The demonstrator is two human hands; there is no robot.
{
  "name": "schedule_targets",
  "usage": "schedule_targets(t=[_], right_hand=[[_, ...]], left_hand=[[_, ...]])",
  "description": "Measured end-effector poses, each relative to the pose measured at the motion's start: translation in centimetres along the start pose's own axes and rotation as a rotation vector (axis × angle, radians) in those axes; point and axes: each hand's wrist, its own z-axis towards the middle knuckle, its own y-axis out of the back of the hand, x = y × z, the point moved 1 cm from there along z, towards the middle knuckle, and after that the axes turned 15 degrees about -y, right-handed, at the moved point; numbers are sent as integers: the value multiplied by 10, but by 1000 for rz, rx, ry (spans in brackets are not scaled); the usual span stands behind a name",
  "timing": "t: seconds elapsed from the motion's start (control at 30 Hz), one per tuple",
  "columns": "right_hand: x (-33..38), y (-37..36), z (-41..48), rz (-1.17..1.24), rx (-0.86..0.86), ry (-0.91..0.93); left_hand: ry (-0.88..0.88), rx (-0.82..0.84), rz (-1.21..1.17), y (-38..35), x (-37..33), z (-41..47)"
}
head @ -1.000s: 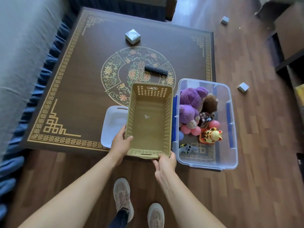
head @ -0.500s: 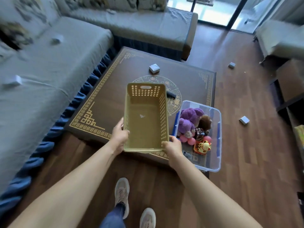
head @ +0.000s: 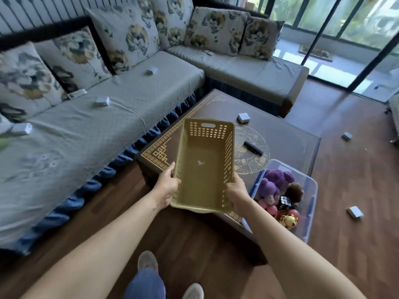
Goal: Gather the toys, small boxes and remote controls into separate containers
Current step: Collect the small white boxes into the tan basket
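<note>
Now both hands grip the empty basket, held above the floor.

Left hand clasps one long side of the tan basket, right hand the other. Beyond it, on the coffee table, lie a black remote and a small box; the clear bin beside holds toys.

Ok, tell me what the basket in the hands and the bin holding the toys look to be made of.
The basket, held by the left hand and right hand, looks like moulded tan plastic with a matte finish: even rows of punched holes and a cut-out handle. The bin looks like clear, glossy plastic: the toys show through its walls.
</note>
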Motion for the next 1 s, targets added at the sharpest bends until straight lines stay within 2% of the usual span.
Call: schedule_targets(t=[0.27, 0.57, 0.8, 1.0], right_hand=[[9, -49, -37, -87, 118, 70], [17, -163, -67, -200, 299, 68], [13, -271, -101, -281, 342, 83], [16, -326, -122, -306, 367, 94]], left_hand=[[-48, -50, 15, 61, -13, -31], [-64, -255, -104, 176, -21, -69], [-61, -347, -114, 284, -21, -95], [-87, -368, -188, 343, -21, -103]])
